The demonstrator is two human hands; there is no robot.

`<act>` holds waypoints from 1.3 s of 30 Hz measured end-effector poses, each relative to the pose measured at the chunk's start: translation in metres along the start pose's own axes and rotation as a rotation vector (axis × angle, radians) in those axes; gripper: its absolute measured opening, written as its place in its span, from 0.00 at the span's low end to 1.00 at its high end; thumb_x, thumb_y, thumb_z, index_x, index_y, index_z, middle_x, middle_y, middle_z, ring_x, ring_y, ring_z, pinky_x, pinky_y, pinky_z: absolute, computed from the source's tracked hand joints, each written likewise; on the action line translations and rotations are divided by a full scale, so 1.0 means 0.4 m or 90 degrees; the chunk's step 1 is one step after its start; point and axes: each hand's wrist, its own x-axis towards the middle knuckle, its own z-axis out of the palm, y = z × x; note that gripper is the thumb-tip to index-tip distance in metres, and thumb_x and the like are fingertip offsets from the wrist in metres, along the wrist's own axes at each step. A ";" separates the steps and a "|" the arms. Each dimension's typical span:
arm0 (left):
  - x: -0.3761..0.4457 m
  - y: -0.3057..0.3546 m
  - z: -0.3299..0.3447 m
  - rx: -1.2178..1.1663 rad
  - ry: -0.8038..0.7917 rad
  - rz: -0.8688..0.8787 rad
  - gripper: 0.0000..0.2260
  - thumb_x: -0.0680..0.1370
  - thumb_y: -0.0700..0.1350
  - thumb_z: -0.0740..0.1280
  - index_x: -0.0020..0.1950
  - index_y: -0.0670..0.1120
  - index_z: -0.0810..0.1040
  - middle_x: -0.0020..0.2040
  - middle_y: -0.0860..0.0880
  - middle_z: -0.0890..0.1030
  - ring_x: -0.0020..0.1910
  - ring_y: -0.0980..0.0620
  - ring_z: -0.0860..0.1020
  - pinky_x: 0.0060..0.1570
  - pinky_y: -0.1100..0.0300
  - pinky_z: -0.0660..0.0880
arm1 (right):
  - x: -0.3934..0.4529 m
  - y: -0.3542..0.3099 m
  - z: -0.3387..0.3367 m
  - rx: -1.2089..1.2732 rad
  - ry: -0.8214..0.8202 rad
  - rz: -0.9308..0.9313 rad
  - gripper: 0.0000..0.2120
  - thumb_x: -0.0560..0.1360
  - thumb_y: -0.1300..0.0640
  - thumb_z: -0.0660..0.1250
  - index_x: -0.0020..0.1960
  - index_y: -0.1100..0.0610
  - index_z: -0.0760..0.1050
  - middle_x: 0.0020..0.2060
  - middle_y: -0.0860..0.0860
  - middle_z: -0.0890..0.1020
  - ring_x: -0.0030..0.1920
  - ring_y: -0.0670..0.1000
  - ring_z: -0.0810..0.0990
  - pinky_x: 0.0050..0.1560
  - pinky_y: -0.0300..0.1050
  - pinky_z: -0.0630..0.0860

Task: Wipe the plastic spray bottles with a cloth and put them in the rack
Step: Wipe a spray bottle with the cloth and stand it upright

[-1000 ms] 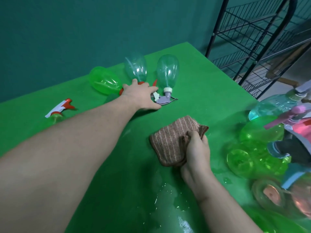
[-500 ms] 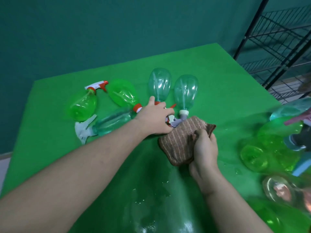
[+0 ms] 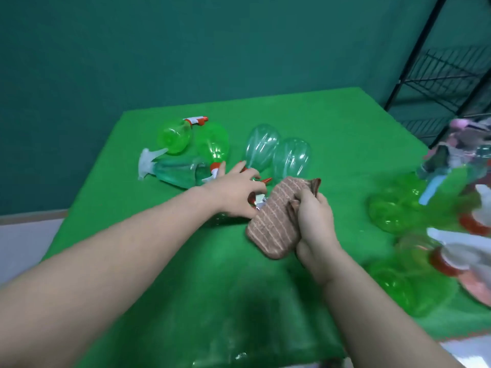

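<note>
Brown cloth (image 3: 279, 219) in right hand (image 3: 316, 224), left hand (image 3: 233, 192) gripping bottle head (image 3: 256, 199)

SETTING: you're in a staged recording room | CUES: plain teal wall (image 3: 132, 62), green-felt counter (image 3: 332, 123), black wire rack (image 3: 446, 75), scattered spray bottles (image 3: 261, 147)
</note>
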 end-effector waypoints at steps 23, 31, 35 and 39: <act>-0.482 0.283 0.144 -0.302 0.326 -0.310 0.13 0.78 0.59 0.68 0.53 0.51 0.77 0.46 0.53 0.81 0.38 0.53 0.76 0.34 0.59 0.67 | -0.317 -0.010 -0.197 -0.092 -0.144 -0.018 0.10 0.83 0.59 0.58 0.63 0.60 0.70 0.48 0.59 0.79 0.45 0.57 0.80 0.54 0.59 0.81; -0.489 0.333 0.125 -0.388 0.409 -0.345 0.14 0.79 0.63 0.66 0.44 0.55 0.70 0.36 0.55 0.77 0.32 0.55 0.72 0.31 0.57 0.64 | -0.321 0.034 -0.122 -0.096 -0.193 0.019 0.08 0.82 0.60 0.58 0.55 0.59 0.76 0.45 0.59 0.81 0.44 0.57 0.80 0.54 0.60 0.81; -0.468 0.353 0.136 -0.511 0.371 -0.296 0.15 0.78 0.61 0.69 0.51 0.52 0.73 0.37 0.55 0.79 0.30 0.58 0.72 0.30 0.59 0.65 | -0.319 0.045 -0.107 -0.068 -0.226 0.042 0.11 0.81 0.57 0.64 0.58 0.62 0.79 0.45 0.56 0.87 0.40 0.55 0.85 0.49 0.56 0.84; -0.458 0.360 0.157 -0.484 0.344 -0.260 0.15 0.77 0.61 0.71 0.53 0.54 0.71 0.45 0.57 0.80 0.38 0.58 0.76 0.37 0.56 0.71 | -0.310 0.047 -0.110 -0.091 -0.239 0.042 0.10 0.79 0.56 0.70 0.55 0.61 0.80 0.46 0.58 0.87 0.38 0.54 0.85 0.45 0.52 0.84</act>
